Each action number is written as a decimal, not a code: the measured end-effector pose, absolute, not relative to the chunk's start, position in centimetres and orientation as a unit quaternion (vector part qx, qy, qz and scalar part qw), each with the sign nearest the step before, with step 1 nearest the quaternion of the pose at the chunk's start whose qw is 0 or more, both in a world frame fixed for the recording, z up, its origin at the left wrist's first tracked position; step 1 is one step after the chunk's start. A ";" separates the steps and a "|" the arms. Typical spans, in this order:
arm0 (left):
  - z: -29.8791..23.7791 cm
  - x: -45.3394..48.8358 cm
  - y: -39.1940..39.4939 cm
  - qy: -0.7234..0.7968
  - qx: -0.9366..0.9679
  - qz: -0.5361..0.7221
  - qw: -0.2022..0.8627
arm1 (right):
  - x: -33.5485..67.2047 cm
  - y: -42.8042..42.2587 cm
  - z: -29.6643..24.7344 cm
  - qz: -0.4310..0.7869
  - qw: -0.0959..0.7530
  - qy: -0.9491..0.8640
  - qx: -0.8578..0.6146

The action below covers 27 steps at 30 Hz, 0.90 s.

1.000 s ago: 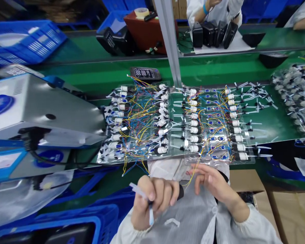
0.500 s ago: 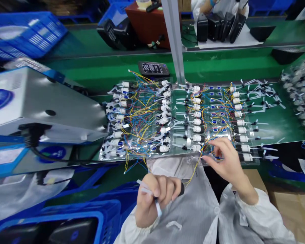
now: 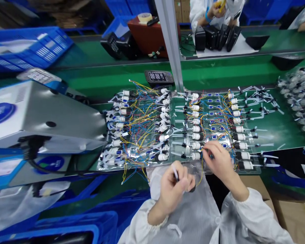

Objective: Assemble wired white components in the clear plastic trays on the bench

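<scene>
In my left hand (image 3: 175,184), fingers curled closed, is a wired part of which only a black rounded end (image 3: 192,189) and a pale strip (image 3: 175,171) show. From it a thin yellow wire (image 3: 201,173) runs up to my right hand (image 3: 217,159). That hand's thumb and fingers are pinched on the wire's upper end, above the near edge of the right clear plastic tray (image 3: 193,167). Beside these fingertips lie white-and-black cylindrical parts (image 3: 195,145) in rows, with small blue components (image 3: 215,137) between the columns.
Another tray on the left holds similar parts with tangled wires (image 3: 139,118). A metal-cased device (image 3: 63,115) with a black cable stands at left. A display unit (image 3: 159,77) lies behind, near a metal post (image 3: 171,44). Loose strips (image 3: 261,98) lie at right. A co-worker sits opposite.
My left hand has moved up and right, nearer the tray, with the wired part. My right hand's thumb and fingers, apart before, have closed on the yellow wire. The view has tilted slightly.
</scene>
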<state>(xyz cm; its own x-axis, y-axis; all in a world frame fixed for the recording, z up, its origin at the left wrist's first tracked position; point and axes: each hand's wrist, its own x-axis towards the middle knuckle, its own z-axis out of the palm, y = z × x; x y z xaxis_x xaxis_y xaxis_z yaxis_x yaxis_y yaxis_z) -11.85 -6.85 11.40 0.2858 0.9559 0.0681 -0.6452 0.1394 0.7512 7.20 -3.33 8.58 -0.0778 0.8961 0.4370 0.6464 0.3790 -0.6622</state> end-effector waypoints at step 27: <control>10.1 -9.0 -0.6 0.521 0.545 0.344 0.559 | 11.5 -5.0 10.3 0.374 0.503 -0.595 -0.504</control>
<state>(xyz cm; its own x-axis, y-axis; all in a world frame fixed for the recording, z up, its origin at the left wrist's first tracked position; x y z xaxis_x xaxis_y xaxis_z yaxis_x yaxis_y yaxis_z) -8.96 -0.61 10.08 0.2202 0.9533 -0.2065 0.1830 0.1676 0.9687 11.52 -5.00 10.33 0.0133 0.9752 0.2211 0.2242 0.2126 -0.9511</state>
